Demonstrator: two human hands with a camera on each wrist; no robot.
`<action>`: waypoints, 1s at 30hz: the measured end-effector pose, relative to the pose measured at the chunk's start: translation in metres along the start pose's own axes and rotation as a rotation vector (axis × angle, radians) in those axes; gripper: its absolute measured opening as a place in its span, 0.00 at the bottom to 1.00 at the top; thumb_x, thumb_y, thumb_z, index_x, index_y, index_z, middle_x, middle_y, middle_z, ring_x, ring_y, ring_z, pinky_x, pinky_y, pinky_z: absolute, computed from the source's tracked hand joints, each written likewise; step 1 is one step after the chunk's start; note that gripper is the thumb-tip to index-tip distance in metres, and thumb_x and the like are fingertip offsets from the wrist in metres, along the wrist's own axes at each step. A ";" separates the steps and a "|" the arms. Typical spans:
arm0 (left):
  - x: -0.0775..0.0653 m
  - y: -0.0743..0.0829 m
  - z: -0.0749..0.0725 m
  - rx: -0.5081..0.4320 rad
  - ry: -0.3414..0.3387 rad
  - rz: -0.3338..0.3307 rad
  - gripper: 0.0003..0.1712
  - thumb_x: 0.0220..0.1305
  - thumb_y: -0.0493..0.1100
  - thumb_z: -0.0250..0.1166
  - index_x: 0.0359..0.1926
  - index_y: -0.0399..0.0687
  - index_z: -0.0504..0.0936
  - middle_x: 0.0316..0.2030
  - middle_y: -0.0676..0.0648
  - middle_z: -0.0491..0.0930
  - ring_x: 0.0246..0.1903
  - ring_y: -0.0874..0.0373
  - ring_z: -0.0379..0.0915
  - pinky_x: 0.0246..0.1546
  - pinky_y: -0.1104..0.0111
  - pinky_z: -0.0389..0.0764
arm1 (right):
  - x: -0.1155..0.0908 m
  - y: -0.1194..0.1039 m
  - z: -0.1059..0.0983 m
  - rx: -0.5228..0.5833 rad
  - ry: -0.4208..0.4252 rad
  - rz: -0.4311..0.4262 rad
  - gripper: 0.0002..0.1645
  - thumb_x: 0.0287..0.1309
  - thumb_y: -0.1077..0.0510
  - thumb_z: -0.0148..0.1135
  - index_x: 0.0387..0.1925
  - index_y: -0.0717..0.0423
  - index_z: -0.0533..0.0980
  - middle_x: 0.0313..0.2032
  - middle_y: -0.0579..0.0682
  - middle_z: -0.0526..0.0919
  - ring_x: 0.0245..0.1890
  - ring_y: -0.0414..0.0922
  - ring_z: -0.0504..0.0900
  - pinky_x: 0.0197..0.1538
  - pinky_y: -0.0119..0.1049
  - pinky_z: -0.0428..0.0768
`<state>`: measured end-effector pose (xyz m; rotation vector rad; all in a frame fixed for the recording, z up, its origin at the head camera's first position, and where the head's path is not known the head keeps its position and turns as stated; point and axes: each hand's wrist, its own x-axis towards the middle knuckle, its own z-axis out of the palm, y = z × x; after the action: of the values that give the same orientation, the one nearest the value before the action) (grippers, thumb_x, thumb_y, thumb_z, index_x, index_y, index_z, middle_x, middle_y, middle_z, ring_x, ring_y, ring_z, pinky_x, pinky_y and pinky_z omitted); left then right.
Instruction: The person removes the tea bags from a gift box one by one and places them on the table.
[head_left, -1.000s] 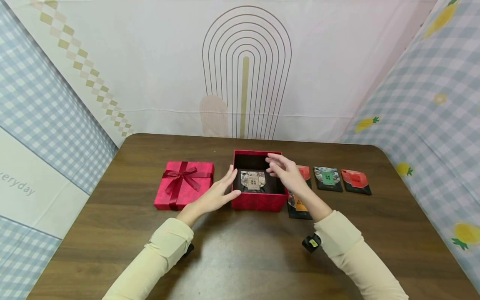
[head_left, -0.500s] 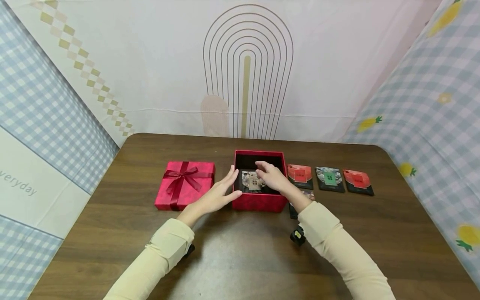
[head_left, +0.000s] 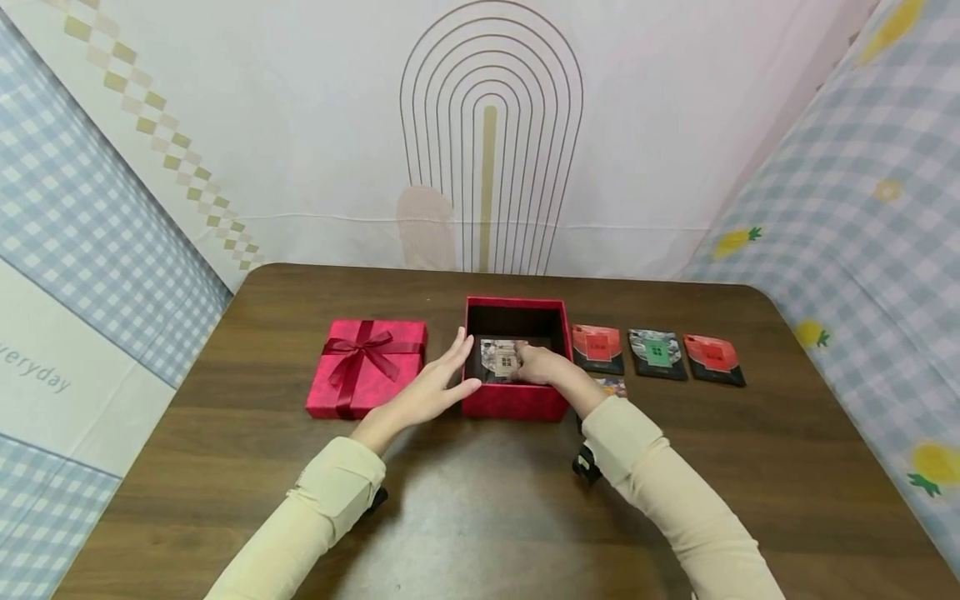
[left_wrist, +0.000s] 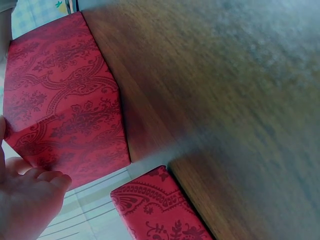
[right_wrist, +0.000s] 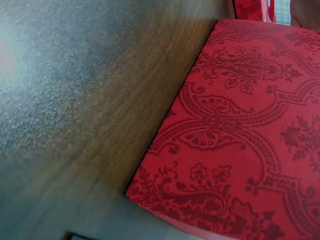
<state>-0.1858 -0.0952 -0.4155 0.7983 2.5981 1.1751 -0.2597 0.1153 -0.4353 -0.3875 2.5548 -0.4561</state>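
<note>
A red patterned gift box (head_left: 513, 405) stands uncovered on the table, dark inside. In it lies a flat packet (head_left: 495, 353) with a beige label and a grey floral print. My right hand (head_left: 542, 364) reaches over the box's right front, its fingers bent down at the packet's right edge. The fingertips are partly hidden, so I cannot tell whether they pinch the packet. My left hand (head_left: 429, 390) rests against the box's left wall with straight fingers and thumb spread. In the left wrist view that hand (left_wrist: 32, 202) lies along the patterned wall (left_wrist: 65, 85).
Left of the box is its red lid (head_left: 386, 383) with a dark ribbon bow. To the right lie a red packet (head_left: 597, 348), a green-labelled packet (head_left: 657, 354) and another red packet (head_left: 712, 360). Another packet (head_left: 613, 387) is mostly hidden by my right forearm.
My right hand has moved left and down from the box's right side to the packet inside. My left hand stays at the left wall.
</note>
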 end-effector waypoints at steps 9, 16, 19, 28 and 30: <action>0.000 0.000 0.000 0.001 -0.001 0.007 0.41 0.66 0.48 0.55 0.70 0.39 0.44 0.70 0.39 0.34 0.67 0.45 0.44 0.64 0.54 0.52 | 0.082 0.067 0.042 0.177 0.018 -0.166 0.38 0.54 0.43 0.58 0.62 0.59 0.63 0.46 0.55 0.77 0.45 0.46 0.75 0.47 0.41 0.73; 0.000 0.000 0.000 -0.005 0.000 0.003 0.41 0.66 0.48 0.54 0.70 0.41 0.43 0.70 0.40 0.34 0.67 0.46 0.43 0.64 0.54 0.52 | 0.038 0.033 0.020 0.278 0.015 -0.163 0.38 0.56 0.45 0.56 0.62 0.62 0.61 0.54 0.59 0.72 0.52 0.50 0.72 0.51 0.43 0.72; 0.000 0.000 -0.001 -0.009 0.003 0.004 0.41 0.66 0.48 0.54 0.70 0.41 0.43 0.70 0.40 0.34 0.67 0.46 0.44 0.64 0.53 0.52 | 0.007 0.007 0.001 0.373 0.006 -0.094 0.37 0.58 0.50 0.55 0.63 0.65 0.58 0.59 0.63 0.67 0.58 0.54 0.68 0.56 0.46 0.69; 0.000 -0.001 0.000 -0.007 0.012 0.021 0.40 0.66 0.46 0.55 0.70 0.39 0.44 0.70 0.39 0.35 0.67 0.45 0.44 0.64 0.54 0.51 | -0.029 -0.018 -0.014 0.593 0.085 -0.104 0.26 0.63 0.59 0.50 0.59 0.69 0.63 0.49 0.64 0.72 0.45 0.54 0.75 0.48 0.45 0.75; 0.000 -0.001 0.000 -0.009 0.014 0.021 0.40 0.66 0.46 0.55 0.70 0.39 0.44 0.70 0.39 0.35 0.67 0.45 0.44 0.64 0.54 0.52 | -0.028 -0.018 -0.014 0.555 0.052 -0.132 0.25 0.63 0.58 0.49 0.58 0.68 0.65 0.51 0.63 0.73 0.46 0.53 0.75 0.48 0.44 0.75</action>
<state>-0.1858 -0.0957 -0.4164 0.8205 2.6000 1.2017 -0.2405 0.1125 -0.4052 -0.3371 2.3261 -1.1953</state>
